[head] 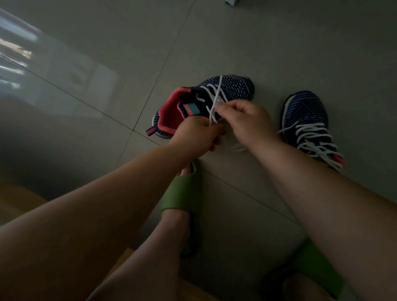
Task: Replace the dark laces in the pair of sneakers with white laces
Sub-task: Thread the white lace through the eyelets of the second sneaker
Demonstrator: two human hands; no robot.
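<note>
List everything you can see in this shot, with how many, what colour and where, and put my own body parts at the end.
Navy knit sneakers with coral lining: two; one at centre under the hands, one to the right, both on the floor.
White shoelaces: one threaded in the centre sneaker, ends held by both hands; one laced in the right sneaker.
Green slide sandals: two; one below centre, one at lower right, partly hidden by the arm.
Grey tiled floor: one, throughout.
Small pale object: one, top edge, cut off, cannot identify.
Left hand: one, fingers pinching lace.
Right hand: one, fingers pinching lace.
</note>
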